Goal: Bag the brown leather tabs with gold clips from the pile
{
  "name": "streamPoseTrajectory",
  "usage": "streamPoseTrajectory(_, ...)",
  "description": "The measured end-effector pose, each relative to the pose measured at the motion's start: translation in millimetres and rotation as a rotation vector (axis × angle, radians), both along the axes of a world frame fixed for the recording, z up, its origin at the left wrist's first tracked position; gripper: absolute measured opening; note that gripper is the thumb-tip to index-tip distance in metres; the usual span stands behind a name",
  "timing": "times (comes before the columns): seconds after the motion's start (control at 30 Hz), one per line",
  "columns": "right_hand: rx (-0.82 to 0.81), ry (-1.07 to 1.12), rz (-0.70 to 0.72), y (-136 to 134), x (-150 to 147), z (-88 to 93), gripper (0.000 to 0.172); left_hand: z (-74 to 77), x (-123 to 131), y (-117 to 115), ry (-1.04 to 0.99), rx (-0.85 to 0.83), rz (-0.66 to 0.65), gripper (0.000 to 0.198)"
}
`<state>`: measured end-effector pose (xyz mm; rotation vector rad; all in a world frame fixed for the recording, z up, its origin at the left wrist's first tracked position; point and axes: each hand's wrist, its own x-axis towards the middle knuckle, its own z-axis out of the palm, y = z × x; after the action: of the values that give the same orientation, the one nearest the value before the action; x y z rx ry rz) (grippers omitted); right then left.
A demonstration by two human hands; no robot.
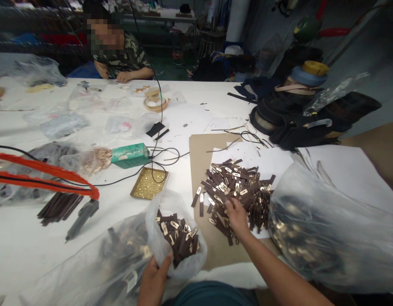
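Note:
My left hand (154, 276) grips the rim of a clear plastic bag (150, 225), thumb over the edge. The bag's mouth faces up and shows brown strap tabs (180, 238) with gold metal ends inside. My right hand (237, 214) reaches into the near-left side of a loose pile of the same strap tabs (228, 178). Its fingers are curled in against the tabs, and their tips are partly hidden. The pile lies over white paper and a brown cardboard sheet (199, 157).
A second plastic bag (336, 229) of similar pieces stands at right. A tray of gold bits (149, 183), a green box (130, 155) with looping cables, and a grey tool on an orange-wrapped cord (83, 216) lie left. Across the table sits a co-worker (126, 55).

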<state>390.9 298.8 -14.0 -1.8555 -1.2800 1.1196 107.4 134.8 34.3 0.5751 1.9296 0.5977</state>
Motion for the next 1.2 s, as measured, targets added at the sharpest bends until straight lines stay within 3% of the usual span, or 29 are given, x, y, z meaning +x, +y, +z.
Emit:
streamPoseTrajectory(0.1,-0.081,0.153,0.505,-20.9,-38.0,5.8,0.053,3.5,0.2,2.2,-0.02,-0.002,-0.003,0.079)
streamPoseTrajectory(0.17,-0.03,0.089,0.608,-19.3,-53.8,7.5,0.043,6.7,0.9,2.6,-0.015,0.004,0.007,0.074)
streamPoseTrajectory(0.3,0.121,-0.445,0.409,22.8,-50.1,4.0,0.045,6.0,1.6,-2.1,0.013,0.023,0.024,0.069)
streamPoseTrajectory(0.37,0.096,-0.655,0.438,46.2,-41.0,-0.9,0.047,1.1,-0.1,-6.1,-0.009,0.022,0.014,0.071)
streamPoseTrajectory(0.47,0.006,-0.771,0.537,65.1,-34.1,-8.4,0.037,-8.5,-4.8,-10.8,-0.017,0.012,0.009,0.073)
streamPoseTrajectory(0.77,-0.266,-0.676,0.468,74.2,-40.6,-12.0,0.026,-26.4,-12.9,-11.2,-0.06,0.007,0.027,0.079)
streamPoseTrajectory(1.03,-0.155,-0.682,0.493,78.9,-20.7,-13.8,0.02,-9.7,-8.1,2.7,-0.046,0.029,0.066,0.068)
streamPoseTrajectory(1.2,-0.202,-0.321,0.338,82.7,-12.0,-7.9,0.022,-8.1,-8.3,5.5,-0.043,0.027,0.063,0.073)
